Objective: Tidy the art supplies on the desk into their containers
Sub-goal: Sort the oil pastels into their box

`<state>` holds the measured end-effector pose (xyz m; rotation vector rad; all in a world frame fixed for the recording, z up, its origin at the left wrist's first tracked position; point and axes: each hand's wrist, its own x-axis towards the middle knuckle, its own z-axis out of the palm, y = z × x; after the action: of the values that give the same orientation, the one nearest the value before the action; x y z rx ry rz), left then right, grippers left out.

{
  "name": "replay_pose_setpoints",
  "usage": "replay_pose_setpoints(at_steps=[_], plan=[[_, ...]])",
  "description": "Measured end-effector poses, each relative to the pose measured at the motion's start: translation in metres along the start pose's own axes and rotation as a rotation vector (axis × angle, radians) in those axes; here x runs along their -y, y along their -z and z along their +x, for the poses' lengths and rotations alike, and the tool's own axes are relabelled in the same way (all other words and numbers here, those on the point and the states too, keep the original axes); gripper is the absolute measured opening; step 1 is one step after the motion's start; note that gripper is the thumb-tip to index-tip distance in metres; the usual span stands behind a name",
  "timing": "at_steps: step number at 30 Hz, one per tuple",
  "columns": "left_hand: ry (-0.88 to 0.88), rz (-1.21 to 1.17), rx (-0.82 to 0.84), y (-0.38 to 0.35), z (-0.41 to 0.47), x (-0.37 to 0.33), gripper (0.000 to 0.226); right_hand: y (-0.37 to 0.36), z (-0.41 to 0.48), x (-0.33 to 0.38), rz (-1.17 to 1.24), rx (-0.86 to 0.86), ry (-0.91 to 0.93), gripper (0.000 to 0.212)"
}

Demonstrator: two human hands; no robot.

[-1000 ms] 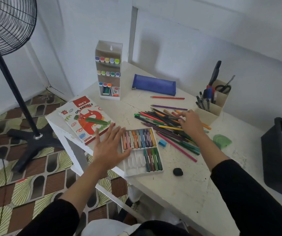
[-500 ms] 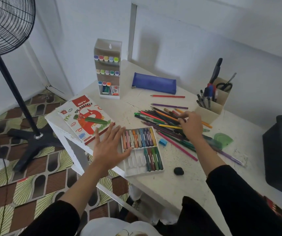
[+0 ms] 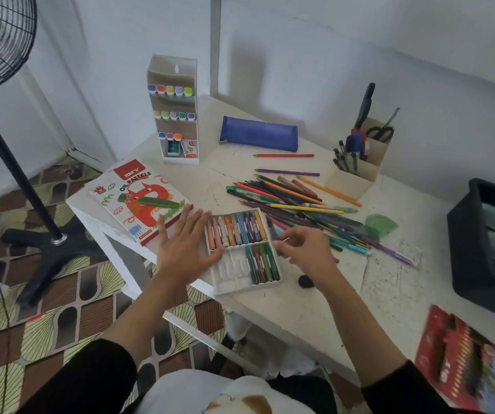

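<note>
Pencil heap (image 3: pixel 300 207) just behind pastel tray (image 3: pixel 230 268)

One head-worn wide-angle camera looks forward and down over the desk (image 3: pixel 389 288). It sits close, above the near edge.

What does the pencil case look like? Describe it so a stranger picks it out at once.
On the white desk, find the tall white marker rack at the far edge. Right of it, before the cream pen holder, lies the pencil case flat. It is the only soft, dark blue zipped pouch; its neighbours are loose pencils.
</note>
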<state>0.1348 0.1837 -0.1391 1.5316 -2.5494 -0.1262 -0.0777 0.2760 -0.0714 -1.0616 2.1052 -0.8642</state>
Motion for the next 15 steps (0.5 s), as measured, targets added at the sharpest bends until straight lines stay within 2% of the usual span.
replay_pose_setpoints(at_steps=[6,11,15], plan=[[0.004,-0.023,-0.003,-0.003,0.001,0.002,0.086,-0.026,-0.027,0.002,-0.169,0.064,0.073,0.016],[0.002,-0.005,0.002,-0.001,0.0,0.002,0.083,-0.043,-0.038,0.002,-0.345,0.069,0.239,0.034],[0.0,-0.025,-0.008,-0.001,0.0,0.002,0.082,-0.046,-0.039,0.0,-0.478,0.071,0.318,0.037]])
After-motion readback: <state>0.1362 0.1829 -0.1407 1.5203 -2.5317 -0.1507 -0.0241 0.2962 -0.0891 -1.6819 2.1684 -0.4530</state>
